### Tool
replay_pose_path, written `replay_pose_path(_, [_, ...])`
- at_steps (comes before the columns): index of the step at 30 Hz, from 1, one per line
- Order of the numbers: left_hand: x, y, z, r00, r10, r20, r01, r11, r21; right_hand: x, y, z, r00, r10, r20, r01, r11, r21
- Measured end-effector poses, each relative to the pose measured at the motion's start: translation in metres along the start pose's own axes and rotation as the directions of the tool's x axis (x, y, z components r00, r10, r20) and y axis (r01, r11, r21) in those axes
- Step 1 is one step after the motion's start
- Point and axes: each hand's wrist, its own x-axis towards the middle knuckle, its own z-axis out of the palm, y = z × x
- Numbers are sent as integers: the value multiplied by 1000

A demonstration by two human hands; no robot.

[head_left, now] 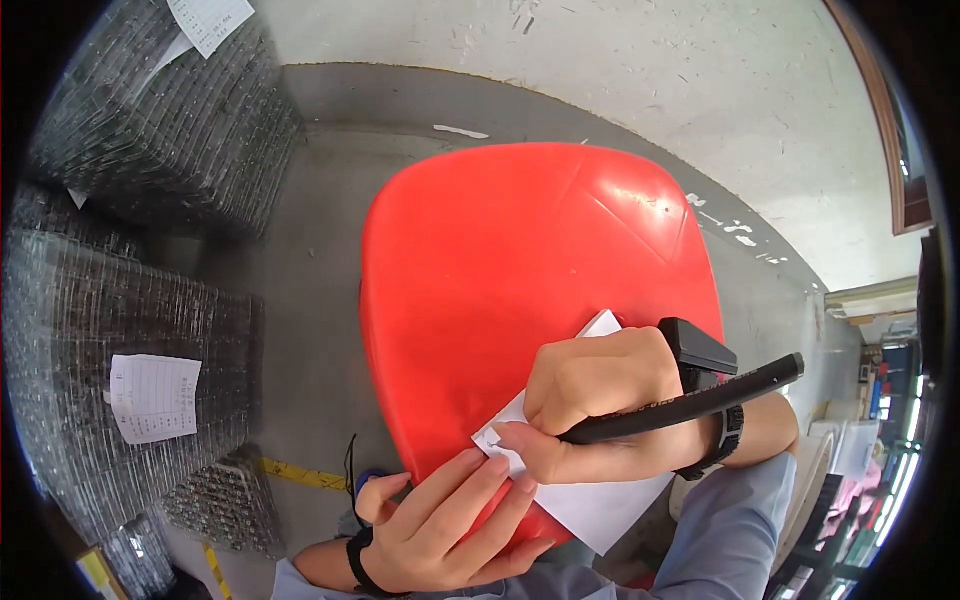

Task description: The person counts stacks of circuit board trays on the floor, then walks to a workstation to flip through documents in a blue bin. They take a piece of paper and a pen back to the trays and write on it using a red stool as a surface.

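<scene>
A white sheet of paper (605,512) lies on the near right part of a red plastic seat (480,260). My right hand (605,385) is closed around a black marker (690,405), its tip end hidden by my fingers and the rear end pointing up to the right. That hand rests over the paper near its left corner, where small dark marks show. My left hand (450,520) is stretched out with fingers extended, their tips touching the paper's left edge. Dark bands circle both wrists, and a black box-shaped device (700,347) sits at the right wrist.
Tall stacks of clear plastic trays (190,130) stand on the grey floor (320,250) at the left. A handwritten paper slip (155,398) is on the nearer stack. A white wall (680,90) rises behind the seat. Yellow tape (305,474) marks the floor.
</scene>
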Motion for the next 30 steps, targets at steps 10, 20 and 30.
replay_pose_path(10, [1,-2,-1,1000,1,29,-1,1000,-9,0,-1,-1,999,30,-13,-30,999,-35])
replay_pose_path(20, [1,-2,-4,998,-2,60,2,1000,-1,0,-2,0,999,33,1,-33,998,-50])
replay_pose_path(30, [2,-2,-4,998,6,60,-6,1000,-4,1,-2,0,999,39,6,-38,998,-44])
